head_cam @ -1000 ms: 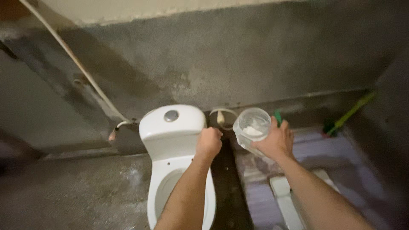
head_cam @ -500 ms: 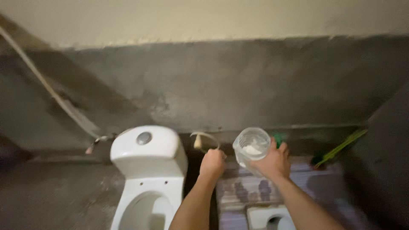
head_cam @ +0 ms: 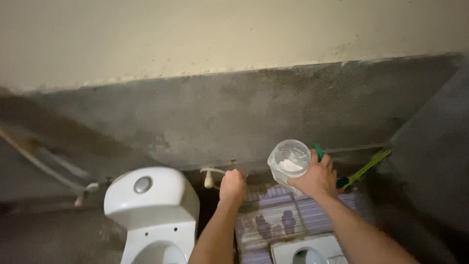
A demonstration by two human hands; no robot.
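I see my left hand (head_cam: pixel 232 187) closed into a fist at the far end of the gap between the white toilet cistern (head_cam: pixel 151 200) on the left and the patterned tiled step (head_cam: pixel 278 220) on the right. It sits just right of a small white tap (head_cam: pixel 210 177) that juts from the foot of the grey wall (head_cam: pixel 234 112); I cannot tell whether the fist is gripping anything or touching the tap. The gap is narrow and dark, with the cistern's edge close on one side and the step's edge on the other.

My right hand (head_cam: pixel 315 178) wraps its fingers around a clear plastic jug (head_cam: pixel 288 164), holding it above the far part of the step, near the wall. To its right lie a green brush handle (head_cam: pixel 364 168) and a dark side wall (head_cam: pixel 430 181), so there is little free room that way. A white squat pan (head_cam: pixel 308 250) shows at the near edge of the step. A pale pipe (head_cam: pixel 44 166) runs down the wall on the far left.

Compared with half a second ago, the view has tilted up and rightwards: more pale upper wall shows, the cistern sits lower and further left, and both hands have kept their positions relative to each other.

The jug is transparent, round-mouthed, tilted with its opening towards me, and has something white inside it.
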